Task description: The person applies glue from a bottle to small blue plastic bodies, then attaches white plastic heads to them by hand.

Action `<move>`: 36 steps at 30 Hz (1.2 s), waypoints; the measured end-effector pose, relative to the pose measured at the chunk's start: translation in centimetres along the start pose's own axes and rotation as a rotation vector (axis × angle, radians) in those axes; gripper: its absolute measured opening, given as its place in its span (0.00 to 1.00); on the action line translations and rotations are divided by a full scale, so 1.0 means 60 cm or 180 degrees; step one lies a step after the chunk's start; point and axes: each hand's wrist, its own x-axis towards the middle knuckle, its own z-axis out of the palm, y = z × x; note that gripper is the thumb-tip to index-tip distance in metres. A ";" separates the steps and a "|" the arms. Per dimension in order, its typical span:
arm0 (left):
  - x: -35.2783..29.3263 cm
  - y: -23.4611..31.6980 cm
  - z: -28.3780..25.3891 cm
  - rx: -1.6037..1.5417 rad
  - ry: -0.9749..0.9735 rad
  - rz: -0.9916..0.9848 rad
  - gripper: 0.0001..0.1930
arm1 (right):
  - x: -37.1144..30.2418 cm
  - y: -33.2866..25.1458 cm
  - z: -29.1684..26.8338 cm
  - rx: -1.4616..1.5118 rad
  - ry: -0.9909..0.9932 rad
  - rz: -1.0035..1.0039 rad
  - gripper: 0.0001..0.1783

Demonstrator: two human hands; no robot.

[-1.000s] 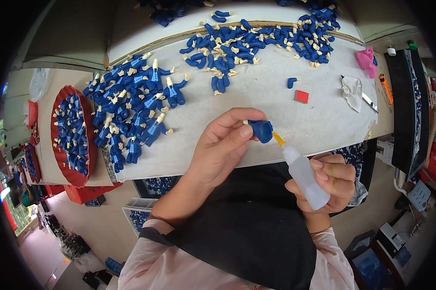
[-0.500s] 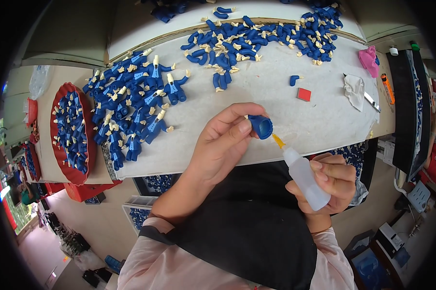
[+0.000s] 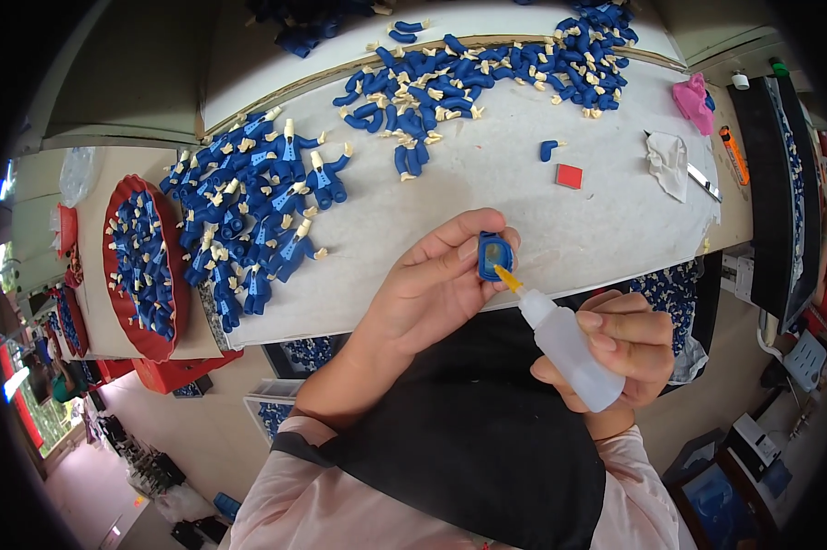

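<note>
Between the thumb and fingers of my left hand (image 3: 446, 275) is a small hollow blue doll part (image 3: 495, 257), its open end turned up toward me. My right hand (image 3: 620, 344) is wrapped round a translucent white squeeze bottle (image 3: 574, 353), tilted with its yellow nozzle (image 3: 507, 278) at the opening of the blue part. Whether the tip touches the inside I cannot tell. Left of my hands lies a heap of blue doll bodies (image 3: 267, 197) with cream necks and hands. Farther back spreads a pile of loose blue doll arms (image 3: 459, 87).
A red scalloped basket (image 3: 182, 302) full of blue doll parts stands at the left. On the pale worktop (image 3: 386, 220) are a single blue arm (image 3: 548, 149), a small red block (image 3: 568, 176), a crumpled white cloth (image 3: 667, 165), a pink cloth (image 3: 693, 103) and an orange cutter (image 3: 733, 156).
The blue part has turned in my left hand, so its opening faces me more fully. The bottle has moved left, bringing its nozzle from the part's edge to the opening.
</note>
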 end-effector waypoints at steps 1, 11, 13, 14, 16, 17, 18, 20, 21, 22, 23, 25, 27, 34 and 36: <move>0.000 0.000 0.000 0.0024 0.0005 0.0010 0.16 | -0.003 0.002 0.001 0.0113 0.0086 0.0010 0.28; 0.002 -0.002 0.003 0.0279 0.0062 0.0137 0.15 | -0.008 0.003 0.000 0.0195 0.0156 0.0065 0.31; 0.001 -0.001 0.001 0.0287 0.0110 0.0185 0.14 | -0.008 0.004 0.003 0.0197 0.0161 0.0072 0.31; 0.001 -0.001 0.001 0.0287 0.0112 0.0189 0.14 | -0.009 0.003 0.003 0.0197 0.0178 0.0069 0.31; 0.001 -0.001 -0.001 0.0303 0.0052 0.0243 0.14 | -0.010 0.001 0.002 0.0211 0.0145 0.0093 0.31; 0.001 0.000 -0.001 0.0299 0.0054 0.0248 0.14 | -0.010 0.000 0.000 0.0220 0.0114 0.0116 0.31; 0.000 0.001 0.000 0.0342 -0.0043 0.0258 0.13 | -0.009 0.000 -0.002 0.0222 0.0108 0.0118 0.31; 0.000 0.003 0.002 0.0381 -0.0137 0.0273 0.13 | -0.005 -0.002 -0.005 0.0040 -0.0153 0.0065 0.27; 0.001 0.004 0.002 0.0463 -0.0132 0.0325 0.13 | -0.005 -0.002 -0.004 0.0042 -0.0159 0.0067 0.27; 0.001 0.005 0.003 0.0545 -0.0127 0.0376 0.13 | -0.006 -0.002 -0.004 0.0058 -0.0118 0.0080 0.27; 0.001 0.005 0.002 0.0542 -0.0126 0.0379 0.13 | -0.006 -0.002 -0.003 0.0072 -0.0075 0.0090 0.27; 0.000 0.006 0.002 0.0599 -0.0057 0.0417 0.13 | -0.007 0.000 -0.003 0.0076 -0.0078 0.0092 0.27; 0.000 0.007 0.003 0.0618 -0.0035 0.0412 0.13 | -0.007 0.000 -0.003 0.0079 -0.0078 0.0093 0.27; -0.001 0.007 0.004 0.0721 0.0020 0.0445 0.13 | -0.007 -0.001 -0.001 0.0126 -0.0107 0.0145 0.26; -0.001 0.007 0.004 0.0762 0.0031 0.0464 0.13 | -0.008 -0.001 -0.002 0.0118 -0.0115 0.0148 0.26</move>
